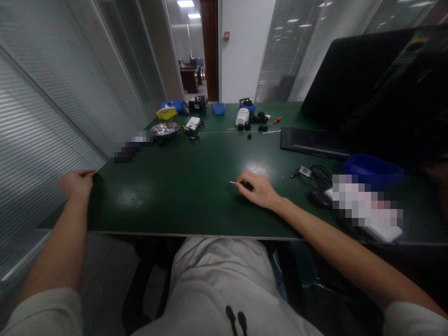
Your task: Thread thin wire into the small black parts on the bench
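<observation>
Green table (pixel 175 186), black-handled tool (pixel 248 185) in right hand (pixel 261 190), left hand (pixel 77 183) well apart

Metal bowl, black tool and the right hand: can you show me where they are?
Metal bowl (pixel 164 136), head view: front side.
Black tool (pixel 247 185), head view: handle.
Right hand (pixel 259 189), head view: middle of the hand.

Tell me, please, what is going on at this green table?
A person sits at the green table. The right hand holds a small tool with a dark handle and a thin metal tip. The left hand is by the table's left edge. A metal bowl stands farther back on the left.
</observation>
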The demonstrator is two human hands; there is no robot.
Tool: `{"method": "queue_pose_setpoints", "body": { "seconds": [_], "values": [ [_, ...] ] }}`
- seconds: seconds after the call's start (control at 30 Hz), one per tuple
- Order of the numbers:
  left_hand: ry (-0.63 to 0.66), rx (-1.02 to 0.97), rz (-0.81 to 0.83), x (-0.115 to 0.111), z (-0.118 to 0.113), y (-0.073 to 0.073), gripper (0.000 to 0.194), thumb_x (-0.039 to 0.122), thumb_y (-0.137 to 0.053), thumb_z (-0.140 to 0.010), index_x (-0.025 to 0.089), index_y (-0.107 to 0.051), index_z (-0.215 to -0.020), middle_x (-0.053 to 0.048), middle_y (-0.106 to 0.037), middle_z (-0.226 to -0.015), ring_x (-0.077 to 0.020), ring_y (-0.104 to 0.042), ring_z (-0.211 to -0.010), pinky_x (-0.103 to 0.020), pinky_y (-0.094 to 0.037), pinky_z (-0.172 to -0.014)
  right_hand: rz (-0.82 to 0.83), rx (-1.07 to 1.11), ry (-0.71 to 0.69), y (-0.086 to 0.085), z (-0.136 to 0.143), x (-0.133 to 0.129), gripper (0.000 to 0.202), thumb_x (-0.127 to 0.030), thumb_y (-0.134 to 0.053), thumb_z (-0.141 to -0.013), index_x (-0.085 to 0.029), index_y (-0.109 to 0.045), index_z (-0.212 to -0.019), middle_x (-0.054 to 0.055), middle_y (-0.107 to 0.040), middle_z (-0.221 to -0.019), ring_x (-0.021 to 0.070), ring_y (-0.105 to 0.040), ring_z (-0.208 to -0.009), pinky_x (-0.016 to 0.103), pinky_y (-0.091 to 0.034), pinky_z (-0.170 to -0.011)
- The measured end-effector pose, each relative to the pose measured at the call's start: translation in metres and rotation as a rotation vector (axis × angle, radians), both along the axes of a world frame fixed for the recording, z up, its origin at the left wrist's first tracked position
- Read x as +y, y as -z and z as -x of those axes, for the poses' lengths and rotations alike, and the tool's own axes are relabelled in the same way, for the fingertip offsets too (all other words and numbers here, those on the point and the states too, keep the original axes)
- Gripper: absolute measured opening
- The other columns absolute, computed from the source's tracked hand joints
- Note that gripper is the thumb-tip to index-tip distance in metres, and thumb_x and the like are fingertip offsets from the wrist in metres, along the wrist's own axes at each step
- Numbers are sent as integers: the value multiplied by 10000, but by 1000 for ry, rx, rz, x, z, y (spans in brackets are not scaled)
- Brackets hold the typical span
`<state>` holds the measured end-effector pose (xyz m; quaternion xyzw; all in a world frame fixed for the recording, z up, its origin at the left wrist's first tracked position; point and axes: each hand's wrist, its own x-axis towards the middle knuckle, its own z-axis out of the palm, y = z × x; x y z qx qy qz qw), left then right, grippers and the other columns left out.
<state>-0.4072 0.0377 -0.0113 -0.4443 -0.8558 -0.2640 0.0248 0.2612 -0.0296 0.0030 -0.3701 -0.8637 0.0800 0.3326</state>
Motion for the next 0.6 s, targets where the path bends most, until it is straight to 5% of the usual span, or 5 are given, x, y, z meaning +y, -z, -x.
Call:
{"method": "queue_pose_setpoints", "body": {
  "seconds": [0.1,0.33,0.6],
  "values": [
    [-44,42,-29,-3,-3,-1,356,279,-620,-928,74,-750,-1188,-62,-684,-880,-198,-553,-891,-336,-398,-1017,0,-5,0,0,0,1,165,-326,-558,-998,-212,-656,-931,30,-684,-887,145,-591,-709,284,-418,-665],
    [69,370,127,-10,-17,-5,361,226,-512,-951,105,-755,-1189,-82,-653,-904,-204,-497,-834,-310,-413,-884,13,-5,-20,-2,0,0,180,-333,-549,-1005,-209,-660,-935,35,-685,-886,148,-596,-714,283,-421,-660],
    [42,415,207,-9,-29,-7,383,180,-506,-941,54,-722,-1231,-125,-643,-999,-199,-440,-818,-313,-402,-830,-2,-2,-25,-2,2,-1,153,-311,-561,-996,-211,-653,-926,27,-680,-878,144,-604,-730,272,-416,-662]
  ]
}}
